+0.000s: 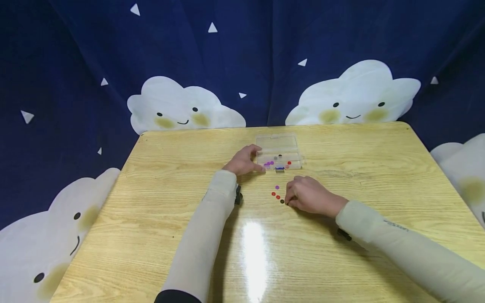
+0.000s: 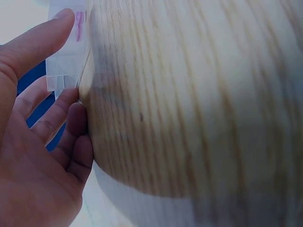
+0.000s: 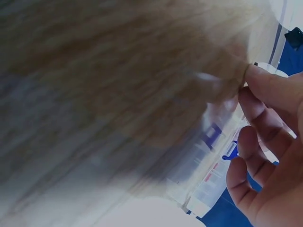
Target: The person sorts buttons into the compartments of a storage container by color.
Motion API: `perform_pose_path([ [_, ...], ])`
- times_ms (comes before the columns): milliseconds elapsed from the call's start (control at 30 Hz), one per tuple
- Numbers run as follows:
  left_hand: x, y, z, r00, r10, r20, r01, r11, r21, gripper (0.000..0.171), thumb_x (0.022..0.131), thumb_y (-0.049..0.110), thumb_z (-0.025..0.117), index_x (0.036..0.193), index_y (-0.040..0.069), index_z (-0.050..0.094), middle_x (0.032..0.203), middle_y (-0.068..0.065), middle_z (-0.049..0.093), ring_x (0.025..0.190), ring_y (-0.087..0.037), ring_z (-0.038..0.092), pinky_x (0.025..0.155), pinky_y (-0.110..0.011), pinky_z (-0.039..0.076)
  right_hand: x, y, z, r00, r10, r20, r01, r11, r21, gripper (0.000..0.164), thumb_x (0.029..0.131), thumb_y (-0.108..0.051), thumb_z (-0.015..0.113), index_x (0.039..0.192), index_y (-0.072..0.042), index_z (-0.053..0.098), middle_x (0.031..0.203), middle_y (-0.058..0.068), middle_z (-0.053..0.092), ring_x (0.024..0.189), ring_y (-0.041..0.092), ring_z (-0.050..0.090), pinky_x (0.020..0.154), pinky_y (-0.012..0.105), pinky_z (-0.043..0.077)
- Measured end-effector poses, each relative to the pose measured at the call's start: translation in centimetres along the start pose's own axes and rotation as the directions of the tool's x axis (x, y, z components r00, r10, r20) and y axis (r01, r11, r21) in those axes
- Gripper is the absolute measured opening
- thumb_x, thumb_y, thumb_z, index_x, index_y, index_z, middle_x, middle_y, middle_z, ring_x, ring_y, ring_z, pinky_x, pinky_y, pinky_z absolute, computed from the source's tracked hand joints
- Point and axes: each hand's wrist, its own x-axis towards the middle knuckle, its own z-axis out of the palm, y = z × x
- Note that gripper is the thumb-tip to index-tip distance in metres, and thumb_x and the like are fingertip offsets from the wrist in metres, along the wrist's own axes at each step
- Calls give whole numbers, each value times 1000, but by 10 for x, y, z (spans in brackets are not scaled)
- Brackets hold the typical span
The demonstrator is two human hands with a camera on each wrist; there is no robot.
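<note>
A clear plastic box (image 1: 278, 151) stands with its lid back, small purple, red and black buttons inside. My left hand (image 1: 244, 161) grips its left side, thumb at the near corner and fingers further back. In the left wrist view the thumb (image 2: 45, 38) lies over the box wall. My right hand (image 1: 308, 195) is down on the table in front of the box, thumb and index finger pinching a small black button, mostly hidden. Beside its fingertips lies another black button (image 1: 282, 201), with two red buttons (image 1: 278, 197) and a purple button (image 1: 277, 187) nearby.
The wooden table (image 1: 159, 219) carries the box near its far edge. A dark blue curtain (image 1: 257, 63) with white clouds hangs behind and at the sides. A blue latch (image 1: 279, 169) shows on the box's near side.
</note>
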Motion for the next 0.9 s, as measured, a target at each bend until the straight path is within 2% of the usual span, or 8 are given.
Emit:
perform_pose_path([
  [133,1,0,0,1000,-1,-1,1,1000,7,77,81,24,83,146,18,45,144,-7,49,134,-27,47,116,-43,39,-1,2,-1,999,-32,-9,32,999,3,14,76,-6,82,81,-19,80,81,-7,70,76,12,62,74,34,54],
  [433,0,-1,-1,1000,10,-9,-10,1000,11,76,79,22,84,145,17,46,143,-8,50,135,-27,47,117,-42,37,0,5,-2,999,10,31,-9,1000,-4,11,79,-11,80,84,-21,80,84,-9,70,78,9,58,72,29,52],
  [667,1,-2,-1,1000,9,-10,-9,1000,7,76,80,23,84,145,18,46,144,-8,50,134,-27,48,116,-42,38,2,6,1,1000,-16,18,16,1000,-4,10,79,-12,80,82,-21,78,84,-9,69,79,10,58,73,31,52],
  [900,3,-3,0,1000,-6,-9,6,1000,-1,76,79,25,84,145,19,47,143,-7,51,134,-26,48,115,-42,39,3,6,3,1000,-24,11,24,1000,-6,8,79,-13,81,82,-21,79,84,-9,70,78,10,55,71,28,49],
])
